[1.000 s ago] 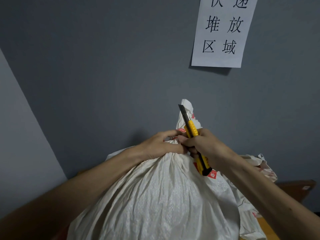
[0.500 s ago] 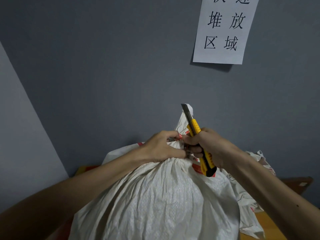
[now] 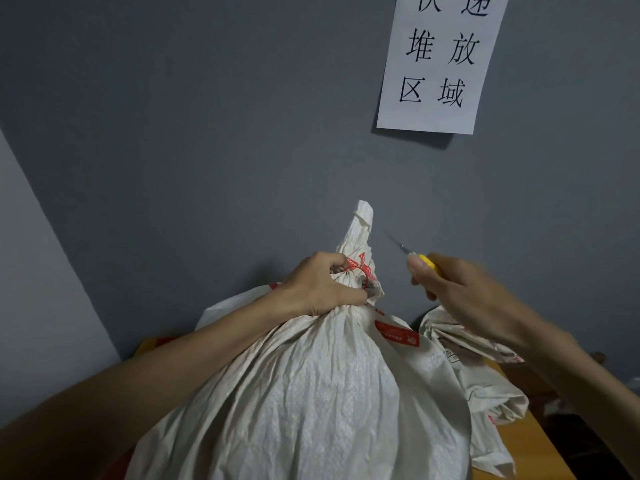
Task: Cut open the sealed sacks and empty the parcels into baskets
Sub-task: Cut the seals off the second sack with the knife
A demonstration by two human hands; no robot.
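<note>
Your left hand (image 3: 322,287) is curled tight round the gathered neck of the sack (image 3: 311,393), just below the red tie (image 3: 358,270) that cinches it, with your forearm stretched across the sack's shoulder. Your right hand (image 3: 460,292) sits apart, to the right of the neck. Its fingers are wrapped round the yellow utility knife (image 3: 428,263), whose thin bared blade is blurred, angled up and to the left, and clear of the fabric. The sack stands upright in front of you before a matte grey wall (image 3: 207,133), where a white paper sign (image 3: 440,60) with black characters hangs. At lower right a crumpled sack (image 3: 481,372) lies on a wooden surface (image 3: 523,448). Both sacks are white woven plastic, creased, with red print.
</note>
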